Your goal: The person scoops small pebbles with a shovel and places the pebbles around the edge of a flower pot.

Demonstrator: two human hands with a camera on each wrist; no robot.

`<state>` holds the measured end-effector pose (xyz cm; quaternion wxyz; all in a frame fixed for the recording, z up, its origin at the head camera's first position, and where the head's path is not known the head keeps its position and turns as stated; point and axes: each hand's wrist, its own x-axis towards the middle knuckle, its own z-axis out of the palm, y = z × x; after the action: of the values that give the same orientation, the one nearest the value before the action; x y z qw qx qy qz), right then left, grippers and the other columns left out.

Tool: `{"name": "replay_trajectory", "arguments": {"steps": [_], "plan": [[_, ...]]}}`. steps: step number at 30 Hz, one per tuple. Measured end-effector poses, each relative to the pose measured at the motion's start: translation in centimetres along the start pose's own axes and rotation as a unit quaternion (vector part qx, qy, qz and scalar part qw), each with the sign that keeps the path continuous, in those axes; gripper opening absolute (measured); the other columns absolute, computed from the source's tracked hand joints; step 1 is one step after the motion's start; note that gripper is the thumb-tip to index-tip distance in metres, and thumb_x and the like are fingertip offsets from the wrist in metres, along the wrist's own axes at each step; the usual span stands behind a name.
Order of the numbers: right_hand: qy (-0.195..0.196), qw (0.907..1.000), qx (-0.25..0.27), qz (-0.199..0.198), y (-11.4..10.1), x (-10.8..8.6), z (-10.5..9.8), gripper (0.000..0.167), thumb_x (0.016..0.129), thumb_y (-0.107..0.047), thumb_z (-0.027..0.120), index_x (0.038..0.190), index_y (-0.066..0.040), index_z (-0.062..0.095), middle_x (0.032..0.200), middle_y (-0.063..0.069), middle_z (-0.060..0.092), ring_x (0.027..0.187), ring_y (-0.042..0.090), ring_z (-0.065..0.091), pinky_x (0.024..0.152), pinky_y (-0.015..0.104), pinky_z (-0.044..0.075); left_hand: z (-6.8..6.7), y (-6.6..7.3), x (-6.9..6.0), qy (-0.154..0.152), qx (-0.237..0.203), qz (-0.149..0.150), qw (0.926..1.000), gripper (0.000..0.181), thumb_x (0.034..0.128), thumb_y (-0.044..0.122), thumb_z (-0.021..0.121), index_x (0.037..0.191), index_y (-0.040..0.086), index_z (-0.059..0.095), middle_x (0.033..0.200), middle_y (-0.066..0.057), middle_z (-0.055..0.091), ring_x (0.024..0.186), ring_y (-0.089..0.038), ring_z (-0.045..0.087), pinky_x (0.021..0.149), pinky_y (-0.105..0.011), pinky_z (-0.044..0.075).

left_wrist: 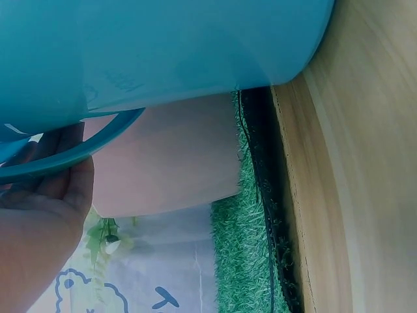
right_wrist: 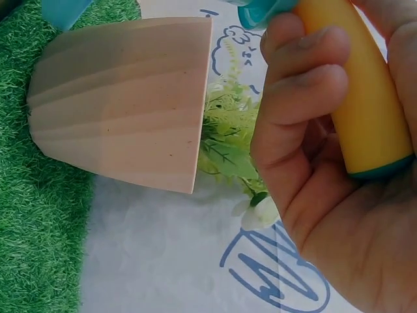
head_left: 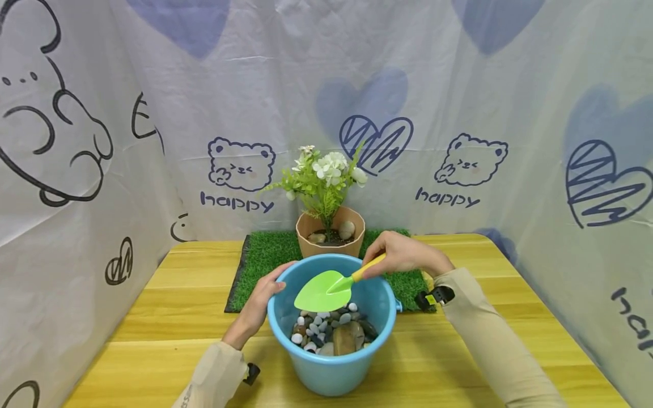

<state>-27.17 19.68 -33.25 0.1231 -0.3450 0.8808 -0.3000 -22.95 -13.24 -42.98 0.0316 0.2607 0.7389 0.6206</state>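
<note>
A light-blue bucket (head_left: 330, 371) stands on the wooden table, with pebbles (head_left: 321, 326) and a larger brown stone (head_left: 348, 339) inside. My left hand (head_left: 262, 300) grips its left side, thumb at the rim. In the left wrist view, the fingers of that hand (left_wrist: 49, 189) pass behind the bucket's curved handle (left_wrist: 78, 151). The yellow grip (right_wrist: 358, 98) of a small garden trowel (head_left: 326, 290) is held in my right hand (head_left: 400, 255), fingers curled round it. The green blade is tilted over the bucket's mouth, above the pebbles, and its face looks bare.
Just behind the bucket, a pinkish-tan flowerpot (head_left: 330, 249) with white flowers (head_left: 330, 167) and two stones stands on an artificial grass mat (head_left: 270, 255). Printed white cloth (head_left: 306, 56) hangs round the back and sides of the table (head_left: 168, 317).
</note>
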Motion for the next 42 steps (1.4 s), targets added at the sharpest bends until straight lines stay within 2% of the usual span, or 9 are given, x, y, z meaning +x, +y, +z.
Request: {"name": "replay_trajectory", "arguments": {"steps": [11, 16, 21, 25, 31, 37, 42], "plan": [[-0.005, 0.9993, 0.036, 0.006, 0.4, -0.3, 0.1, 0.01, 0.083, -0.027, 0.077, 0.09, -0.02, 0.079, 0.075, -0.001, 0.07, 0.055, 0.009, 0.048, 0.051, 0.021, 0.041, -0.1, -0.1, 0.0, -0.004, 0.0, 0.005, 1.0, 0.059, 0.0954, 0.028, 0.035, 0.151, 0.007, 0.037, 0.145, -0.021, 0.048, 0.124, -0.042, 0.054, 0.094, -0.048, 0.052], [-0.002, 0.9994, 0.034, 0.01, 0.3, -0.4, 0.1, 0.011, 0.083, -0.028, 0.077, 0.091, -0.021, 0.079, 0.076, -0.002, 0.07, 0.057, 0.009, 0.049, 0.052, 0.022, 0.042, -0.1, 0.0, 0.0, -0.002, -0.006, -0.003, 1.0, 0.057, 0.0959, 0.029, 0.034, 0.15, 0.012, 0.039, 0.146, -0.018, 0.048, 0.125, -0.04, 0.054, 0.094, -0.043, 0.052], [-0.001, 1.0, -0.001, 0.004, 0.0, -0.7, 0.2, 0.015, 0.084, -0.035, 0.076, 0.096, -0.025, 0.078, 0.08, -0.006, 0.072, 0.056, 0.009, 0.051, 0.053, 0.022, 0.044, 0.1, 0.1, 0.0, 0.003, -0.014, -0.008, 0.9999, 0.057, 0.0955, 0.028, 0.035, 0.15, 0.012, 0.04, 0.145, -0.018, 0.049, 0.126, -0.038, 0.054, 0.094, -0.037, 0.051], [-0.003, 0.9994, -0.034, -0.009, -0.7, -1.4, 0.0, 0.018, 0.084, -0.037, 0.075, 0.099, -0.027, 0.078, 0.083, -0.01, 0.073, 0.057, 0.008, 0.055, 0.053, 0.022, 0.046, 0.0, 0.1, 0.0, -0.005, -0.015, -0.007, 0.9999, 0.057, 0.0959, 0.028, 0.035, 0.15, 0.009, 0.038, 0.146, -0.02, 0.047, 0.125, -0.039, 0.054, 0.093, -0.034, 0.052], [-0.002, 0.9973, -0.073, -0.011, -2.2, -2.4, -0.7, 0.019, 0.083, -0.035, 0.077, 0.099, -0.024, 0.079, 0.085, -0.012, 0.074, 0.062, 0.014, 0.064, 0.054, 0.022, 0.049, 0.0, 0.1, 0.1, -0.002, -0.009, -0.007, 0.9999, 0.058, 0.0957, 0.028, 0.036, 0.15, 0.01, 0.038, 0.146, -0.018, 0.048, 0.123, -0.038, 0.056, 0.09, -0.038, 0.054], [-0.008, 0.9931, -0.116, -0.013, -3.1, -2.9, -1.2, 0.017, 0.082, -0.035, 0.077, 0.096, -0.024, 0.079, 0.085, -0.015, 0.074, 0.064, 0.004, 0.062, 0.058, 0.022, 0.051, -0.1, 0.0, 0.1, -0.008, -0.01, -0.004, 0.9999, 0.059, 0.0962, 0.03, 0.035, 0.151, 0.009, 0.037, 0.147, -0.019, 0.046, 0.124, -0.042, 0.055, 0.092, -0.042, 0.053], [-0.022, 0.9875, -0.155, -0.02, -4.1, -3.1, -1.5, 0.013, 0.081, -0.036, 0.079, 0.09, -0.027, 0.08, 0.078, -0.019, 0.071, 0.062, 0.001, 0.058, 0.056, 0.021, 0.049, -0.1, -0.1, 0.0, -0.01, -0.017, -0.001, 0.9998, 0.059, 0.0963, 0.029, 0.034, 0.151, 0.008, 0.036, 0.147, -0.022, 0.045, 0.124, -0.044, 0.054, 0.091, -0.044, 0.054]]}}
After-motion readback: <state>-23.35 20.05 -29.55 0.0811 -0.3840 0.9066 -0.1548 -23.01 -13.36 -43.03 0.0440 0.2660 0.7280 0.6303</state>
